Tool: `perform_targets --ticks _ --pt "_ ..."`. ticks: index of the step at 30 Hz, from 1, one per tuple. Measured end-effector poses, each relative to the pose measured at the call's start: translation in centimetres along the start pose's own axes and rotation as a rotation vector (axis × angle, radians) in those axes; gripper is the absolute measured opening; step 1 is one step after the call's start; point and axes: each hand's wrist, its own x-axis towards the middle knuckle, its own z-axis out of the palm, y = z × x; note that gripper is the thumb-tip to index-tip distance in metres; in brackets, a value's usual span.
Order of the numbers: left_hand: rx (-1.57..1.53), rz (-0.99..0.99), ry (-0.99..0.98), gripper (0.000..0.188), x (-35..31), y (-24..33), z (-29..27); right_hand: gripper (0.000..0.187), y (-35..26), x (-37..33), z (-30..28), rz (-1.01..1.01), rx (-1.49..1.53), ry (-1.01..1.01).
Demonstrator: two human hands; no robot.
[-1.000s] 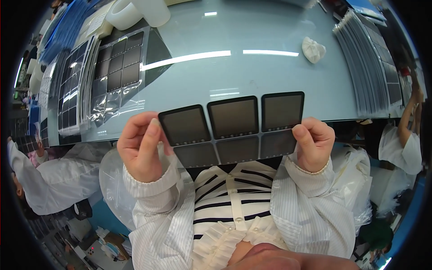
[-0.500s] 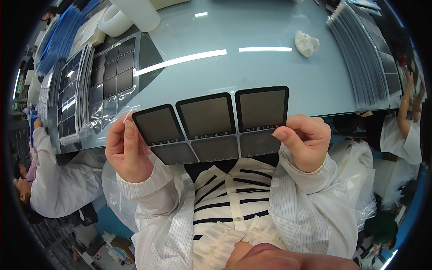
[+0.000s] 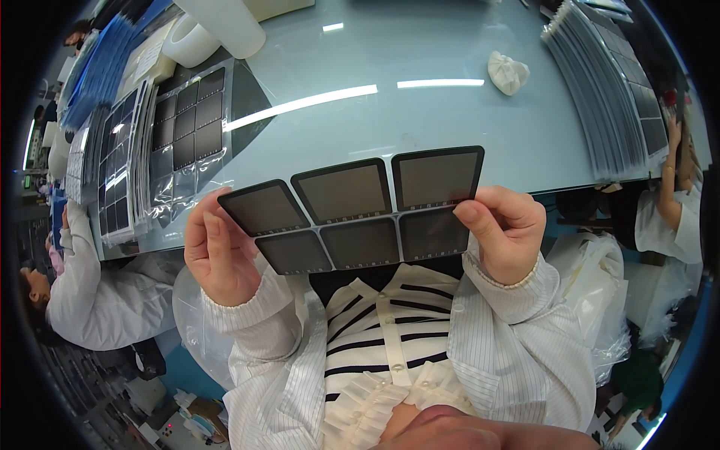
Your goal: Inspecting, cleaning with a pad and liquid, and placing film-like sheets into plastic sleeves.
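Note:
A clear sheet of dark rectangular panels (image 3: 341, 191), set in two rows of three, is held up in front of my chest, tilted, just off the table's near edge. My left hand (image 3: 217, 247) pinches its left edge between thumb and fingers. At the opposite edge my right hand (image 3: 510, 232) grips it, the thumb on the face and the fingers curled behind. Each panel has a black border and a row of tiny marks along its lower side. The fingertips behind the sheet are hidden.
On the table (image 3: 322, 127), similar panel sheets (image 3: 199, 120) lie at the left beside a stack (image 3: 120, 165) and white rolls (image 3: 193, 41). A crumpled white wad (image 3: 508, 73) sits at the back right, near a tall stack of sleeves (image 3: 600, 97). Co-workers (image 3: 105, 300) flank both sides.
The sheet has tilted slightly, so its lower row shows more fully. My left hand has shifted a little right and down; both hands keep their hold.

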Motion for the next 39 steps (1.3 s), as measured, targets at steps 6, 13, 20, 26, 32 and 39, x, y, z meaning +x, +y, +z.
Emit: perform_targets --ticks 6,13,20,26,32,39 --pt "-0.119 -0.041 -0.103 0.035 -1.4 -0.6 0.3 0.018 0.5 1.1 0.3 -0.085 0.326 0.175" --pt "0.175 -0.021 -0.389 0.023 -1.2 -0.9 -0.7 0.016 -0.8 1.9 0.4 -0.167 0.329 0.233" --pt "0.226 -0.163 -0.282 0.025 -1.4 -0.1 -1.4 0.016 -2.1 3.6 -0.7 -0.227 0.064 0.075" --pt "0.156 -0.171 -0.284 0.022 -1.3 0.0 -1.4 0.015 -2.3 3.8 -1.1 -0.174 0.111 -0.009" --pt "0.118 -0.207 -0.271 0.018 -1.3 0.4 -0.7 0.014 -2.4 3.7 -1.0 -0.126 0.223 0.013" --pt "0.095 -0.172 -0.297 0.018 -1.2 -0.1 -0.4 0.011 -1.8 3.8 -1.2 -0.115 0.306 0.067"
